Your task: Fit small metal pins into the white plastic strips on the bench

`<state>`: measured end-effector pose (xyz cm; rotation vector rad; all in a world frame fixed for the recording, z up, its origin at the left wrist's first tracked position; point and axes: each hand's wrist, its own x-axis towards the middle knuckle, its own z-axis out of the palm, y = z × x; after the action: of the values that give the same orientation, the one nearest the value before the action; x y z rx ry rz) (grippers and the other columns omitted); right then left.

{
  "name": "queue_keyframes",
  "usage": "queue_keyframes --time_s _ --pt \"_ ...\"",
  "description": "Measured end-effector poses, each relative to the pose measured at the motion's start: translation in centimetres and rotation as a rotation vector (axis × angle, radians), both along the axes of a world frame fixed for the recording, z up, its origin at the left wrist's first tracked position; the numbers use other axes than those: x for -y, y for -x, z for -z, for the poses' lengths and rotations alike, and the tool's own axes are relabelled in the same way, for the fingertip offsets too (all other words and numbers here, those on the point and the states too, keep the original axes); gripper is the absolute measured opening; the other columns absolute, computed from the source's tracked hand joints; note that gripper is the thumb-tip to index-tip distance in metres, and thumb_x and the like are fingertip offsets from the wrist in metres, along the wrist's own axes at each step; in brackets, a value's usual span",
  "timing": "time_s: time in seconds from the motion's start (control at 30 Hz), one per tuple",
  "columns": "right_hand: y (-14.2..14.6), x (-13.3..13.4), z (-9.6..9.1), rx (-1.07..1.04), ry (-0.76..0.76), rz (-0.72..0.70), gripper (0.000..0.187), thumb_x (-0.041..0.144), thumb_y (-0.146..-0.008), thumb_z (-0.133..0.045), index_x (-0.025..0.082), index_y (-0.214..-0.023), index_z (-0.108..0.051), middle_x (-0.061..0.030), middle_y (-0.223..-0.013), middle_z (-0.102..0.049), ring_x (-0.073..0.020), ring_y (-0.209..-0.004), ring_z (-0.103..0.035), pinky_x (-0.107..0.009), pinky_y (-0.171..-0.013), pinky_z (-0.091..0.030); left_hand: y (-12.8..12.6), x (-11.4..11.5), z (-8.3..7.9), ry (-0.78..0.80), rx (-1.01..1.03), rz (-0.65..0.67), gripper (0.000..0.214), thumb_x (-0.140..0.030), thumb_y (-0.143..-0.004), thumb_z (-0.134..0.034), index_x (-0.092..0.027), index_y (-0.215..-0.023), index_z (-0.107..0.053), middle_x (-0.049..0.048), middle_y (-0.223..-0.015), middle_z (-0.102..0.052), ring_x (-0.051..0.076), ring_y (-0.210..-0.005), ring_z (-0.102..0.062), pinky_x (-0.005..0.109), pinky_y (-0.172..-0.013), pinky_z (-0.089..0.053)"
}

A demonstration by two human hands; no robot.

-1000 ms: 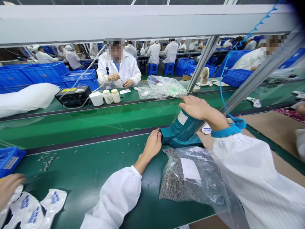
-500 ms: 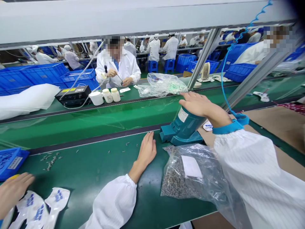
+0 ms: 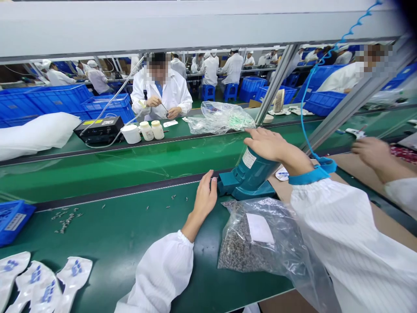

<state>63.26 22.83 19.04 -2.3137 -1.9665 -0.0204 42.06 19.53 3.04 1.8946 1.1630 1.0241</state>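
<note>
My right hand [image 3: 269, 144] lies over the top of a teal plastic device [image 3: 252, 176] with a white label and a short spout at its left; the fingers are stretched out. Beside that spout is my left hand [image 3: 206, 193], its fingers extended and the thumb apart, with nothing visible in it. Whether its fingertips touch the spout I cannot tell. Below the device sits a clear plastic bag [image 3: 247, 243] of small metal screws under a white paper slip. Loose screws [image 3: 67, 219] are scattered on the green work surface [image 3: 130, 252].
White shaped plastic parts [image 3: 74, 274] with blue print lie at lower left, below a blue bin [image 3: 14, 221]. Another person's hand [image 3: 374, 156] is at the right. Across the line, a person in white [image 3: 161, 91] works behind white jars [image 3: 146, 130]. A metal post [image 3: 278, 82] slants upward.
My left hand has shifted slightly up and right, closer to the spout, with its thumb raised. Another person's hand has left the lower left; a different person's hand has appeared at right.
</note>
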Motion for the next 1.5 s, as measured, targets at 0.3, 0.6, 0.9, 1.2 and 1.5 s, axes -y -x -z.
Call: queue_keyframes --time_s 0.3,0.6,0.9,1.2,1.5 --pt "-0.4 -0.3 0.3 0.016 -0.001 -0.016 0.064 0.047 -0.095 -0.027 0.018 -0.151 -0.040 -0.0140 -0.154 -0.042 -0.0343 -0.141 -0.038 -0.053 -0.112 -0.035 4.1 -2.7 -1.6 -0.109 -0.200 0.031 0.039 -0.029 -0.103 -0.033 -0.016 -0.132 -0.056 0.0116 -0.135 -0.061 0.023 -0.128 -0.055 0.040 -0.112 -0.040" --pt "-0.3 -0.3 -0.2 -0.002 0.060 -0.005 0.066 0.047 -0.095 -0.025 0.017 -0.152 -0.037 -0.0146 -0.156 -0.037 -0.0347 -0.143 -0.033 -0.053 -0.114 -0.031 13.7 1.6 2.3 -0.212 -0.599 0.093 0.025 -0.022 -0.097 -0.046 -0.022 -0.108 -0.069 0.0079 -0.100 -0.069 0.027 -0.096 -0.062 0.044 -0.085 -0.050" --pt "0.0 0.0 -0.2 -0.008 0.049 -0.002 0.064 0.047 -0.097 -0.024 0.017 -0.153 -0.035 -0.0142 -0.157 -0.037 -0.0370 -0.142 -0.034 -0.055 -0.114 -0.031 17.4 1.5 3.0 -0.251 -0.673 0.031 0.031 -0.024 -0.100 -0.040 -0.021 -0.124 -0.058 0.0092 -0.126 -0.062 0.025 -0.115 -0.058 0.042 -0.096 -0.048" --pt "-0.3 -0.5 0.0 -0.009 0.086 0.023 0.067 0.051 -0.098 -0.024 0.016 -0.154 -0.034 -0.0187 -0.156 -0.036 -0.0373 -0.142 -0.034 -0.054 -0.114 -0.030 18.3 2.1 4.4 -0.266 -0.810 0.038 0.052 -0.043 -0.104 -0.030 -0.024 -0.153 -0.033 0.0066 -0.158 -0.035 0.024 -0.149 -0.026 0.047 -0.120 -0.027" --pt "-0.3 -0.5 0.2 -0.011 0.101 0.023 0.069 0.053 -0.097 -0.021 0.015 -0.155 -0.033 -0.0178 -0.157 -0.034 -0.0357 -0.143 -0.032 -0.052 -0.115 -0.029 18.8 1.9 5.0 -0.233 -0.875 -0.044 0.057 -0.046 -0.104 -0.027 -0.021 -0.155 -0.027 0.0082 -0.160 -0.031 0.025 -0.149 -0.027 0.047 -0.120 -0.027"
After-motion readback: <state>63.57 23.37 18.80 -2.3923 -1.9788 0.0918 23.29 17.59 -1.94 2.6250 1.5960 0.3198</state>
